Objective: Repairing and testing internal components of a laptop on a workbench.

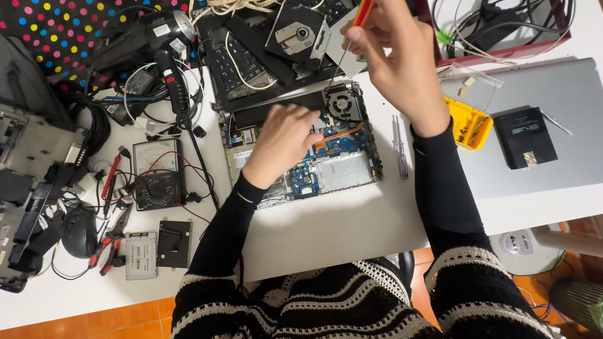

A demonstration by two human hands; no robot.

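Laptop base (301, 147), opened so that its blue circuit board shows, lies on the white table (339, 220) right under our left hand (282, 141). That hand rests flat on the board, fingers spread and relaxed, gripping nothing. Just beyond its fingertips sits the round cooling fan (342, 103), with a copper heat pipe (339, 135) running back from the fan toward the hand.

Our right hand (396, 59) is raised above the far right corner of the base, fingers pinched around a screwdriver (352, 37) with an orange-red handle; its thin shaft slants down from the hand toward the fan, though we cannot tell whether the tip touches anything. Beside our right wrist, on the table, lies a second slim screwdriver (400, 147), and further out to the right of that wrist is a yellow parts tray (470, 122), then a grey laptop lid (546, 125) with a black battery pack (524, 137) on it.

To the left of our left forearm we see an analogue multimeter (158, 172) with red and black leads, and nearer to us a silver drive (141, 254) beside a black bracket (174, 243). Past the left hand, a detached keyboard (242, 63) and an optical drive (296, 31) lie stacked.
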